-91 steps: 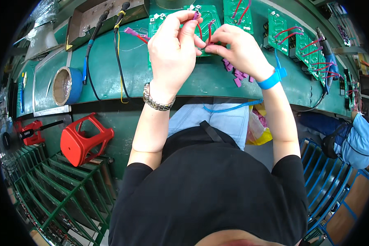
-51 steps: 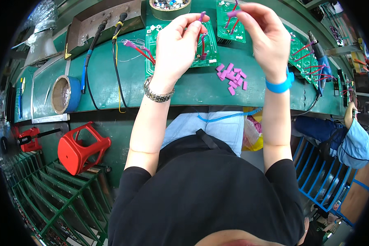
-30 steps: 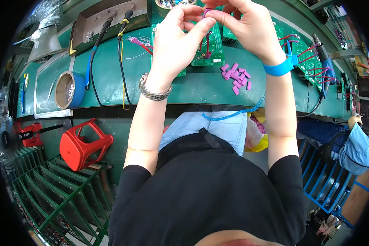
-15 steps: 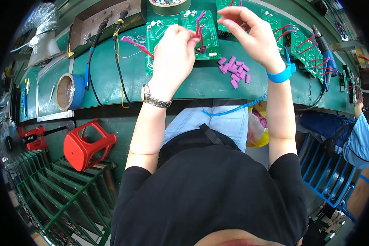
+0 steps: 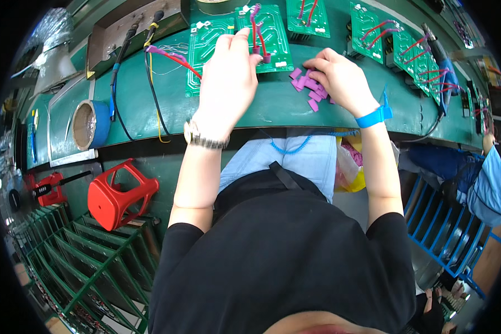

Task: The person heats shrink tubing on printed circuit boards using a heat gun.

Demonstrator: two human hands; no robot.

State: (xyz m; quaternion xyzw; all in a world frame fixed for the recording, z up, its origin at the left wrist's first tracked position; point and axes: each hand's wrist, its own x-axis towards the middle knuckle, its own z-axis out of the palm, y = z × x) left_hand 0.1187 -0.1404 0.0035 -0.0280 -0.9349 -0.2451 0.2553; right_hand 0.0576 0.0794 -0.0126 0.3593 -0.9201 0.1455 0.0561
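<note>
My left hand (image 5: 226, 83) is over two green circuit boards, thumb and fingers closed at the base of a red wire (image 5: 254, 34). That wire rises from the right-hand board (image 5: 278, 47); a purple sleeve is at its top and another low down by my thumb. Beside it stands a second red wire with a purple sleeve (image 5: 266, 58) at its foot. The left-hand board (image 5: 210, 42) lies partly under my hand. My right hand (image 5: 344, 80) reaches into a pile of short purple sleeves (image 5: 314, 94), fingertips closed on one of them.
Further boards with red wires (image 5: 367, 33) run along the right side, near a blue-handled heat tool (image 5: 442, 72). To the left lie a tape roll (image 5: 90, 123), black-cabled tools (image 5: 129, 39) and a metal tray (image 5: 108, 36). A coiled blue cord (image 5: 292, 151) hangs below the table edge.
My right hand has come down from above the boards to the purple sleeves. My left hand stays by the red wire, its fingers slightly lower on it. The whole view has shifted a little.
</note>
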